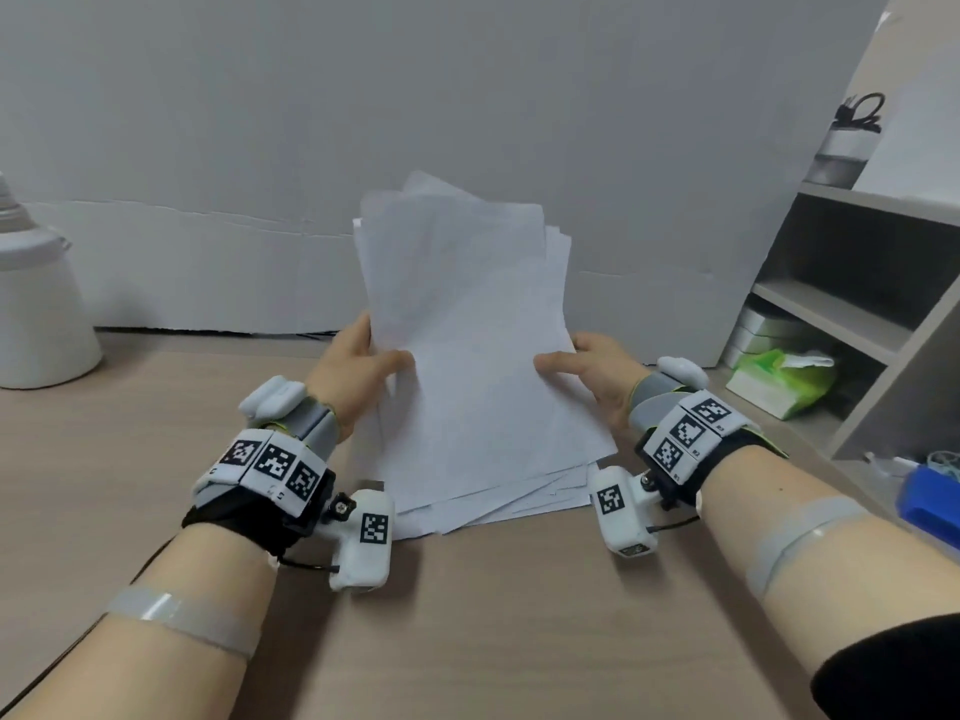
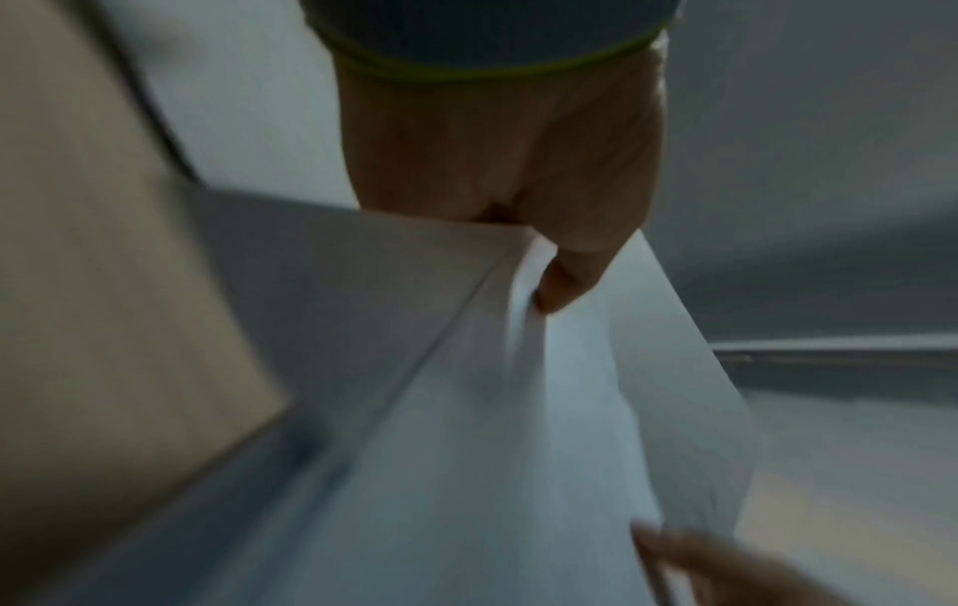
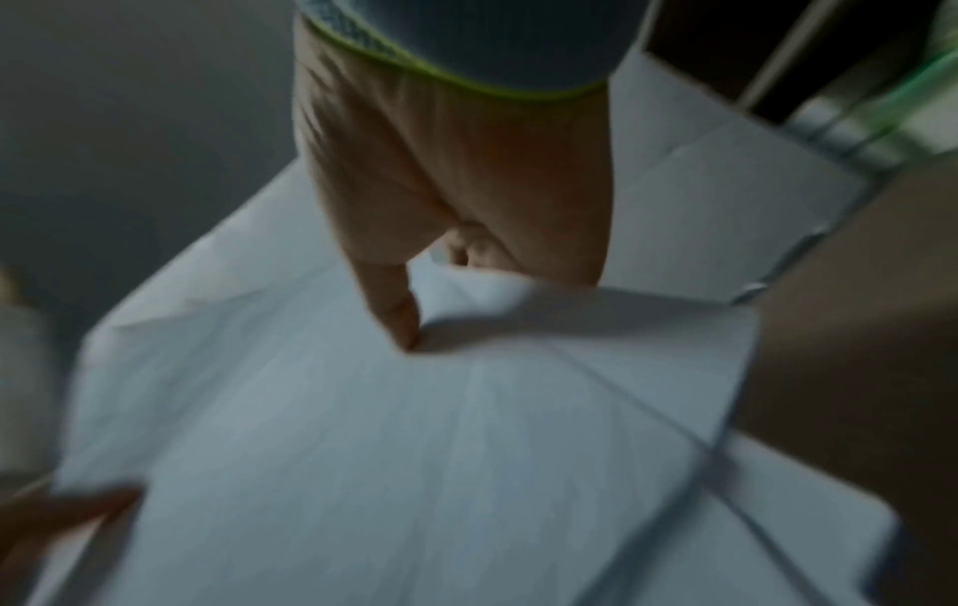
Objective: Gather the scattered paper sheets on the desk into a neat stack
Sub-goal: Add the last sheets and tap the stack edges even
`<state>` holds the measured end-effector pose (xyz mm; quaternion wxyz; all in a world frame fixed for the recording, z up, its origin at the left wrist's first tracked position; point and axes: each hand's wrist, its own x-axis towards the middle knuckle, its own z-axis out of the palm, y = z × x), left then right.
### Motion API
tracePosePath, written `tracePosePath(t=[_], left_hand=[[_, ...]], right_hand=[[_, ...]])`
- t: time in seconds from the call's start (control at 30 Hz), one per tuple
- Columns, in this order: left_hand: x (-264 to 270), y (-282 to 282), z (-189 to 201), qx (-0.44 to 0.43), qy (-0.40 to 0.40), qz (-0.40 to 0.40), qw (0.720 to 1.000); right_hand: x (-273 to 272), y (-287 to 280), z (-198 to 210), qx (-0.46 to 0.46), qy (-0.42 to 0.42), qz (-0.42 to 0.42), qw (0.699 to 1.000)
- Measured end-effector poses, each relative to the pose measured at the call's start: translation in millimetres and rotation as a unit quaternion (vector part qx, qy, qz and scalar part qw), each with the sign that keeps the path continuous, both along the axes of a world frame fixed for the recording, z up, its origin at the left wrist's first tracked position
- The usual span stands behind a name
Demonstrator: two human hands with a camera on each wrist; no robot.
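A loose bundle of white paper sheets [image 1: 467, 356] stands tilted up from the wooden desk [image 1: 493, 615], its edges fanned unevenly at top and bottom. My left hand [image 1: 363, 366] grips the bundle's left edge, thumb on the front. My right hand [image 1: 587, 371] grips the right edge the same way. In the left wrist view the sheets [image 2: 466, 410] are pinched under my left hand [image 2: 549, 279]. In the right wrist view my right hand [image 3: 409, 324] presses its thumb on the sheets [image 3: 414, 451]. The fingers behind the paper are hidden.
A white jug-like container [image 1: 36, 304] stands at the far left. Grey shelves [image 1: 857, 304] at the right hold a green tissue pack [image 1: 779, 381]; a blue box [image 1: 930, 501] lies near the right edge. A grey wall panel [image 1: 363, 122] runs behind the desk.
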<state>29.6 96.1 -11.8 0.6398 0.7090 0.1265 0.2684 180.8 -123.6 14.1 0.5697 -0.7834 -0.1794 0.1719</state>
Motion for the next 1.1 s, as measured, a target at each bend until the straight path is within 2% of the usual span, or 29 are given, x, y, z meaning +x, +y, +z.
tracePosePath(t=[0.07,0.17,0.23,0.3,0.4,0.5,0.6,0.77,0.9,1.1], left_hand=[[5.9,1.6,15.3,0.068,-0.039,0.071,0.994],[12.6,2.2,34.4,0.144,-0.1,0.168,0.97],[19.8,6.1,43.4,0.182,-0.148,0.215,0.948],[21.1,9.8,49.1,0.199,-0.16,0.241,0.936],[26.7,26.5,40.8,0.233,-0.124,0.241,0.934],[27.0,39.0,30.7,0.266,-0.097,0.217,0.934],[32.1,54.8,27.5,0.245,-0.085,0.183,0.948],[40.3,70.5,32.0,0.181,-0.122,0.172,0.961],[47.8,67.9,35.9,0.171,-0.157,0.153,0.961],[55.2,71.6,46.2,0.17,-0.191,0.141,0.956]], right_hand=[[-1.6,16.0,7.4,0.024,-0.095,-0.019,0.995],[-11.4,43.8,19.6,0.091,-0.191,-0.063,0.975],[-10.5,63.3,23.9,0.134,-0.238,-0.1,0.957],[-11.7,78.8,21.3,0.17,-0.259,-0.122,0.943],[-7.0,97.1,2.0,0.205,-0.25,-0.111,0.94],[-1.8,97.2,-12.1,0.2,-0.235,-0.098,0.946],[12.5,96.8,-12.0,0.19,-0.222,-0.082,0.953],[22.1,94.7,7.6,0.204,-0.224,-0.054,0.952],[17.2,104.1,16.9,0.246,-0.225,-0.043,0.942],[20.3,103.6,28.7,0.259,-0.258,-0.043,0.93]])
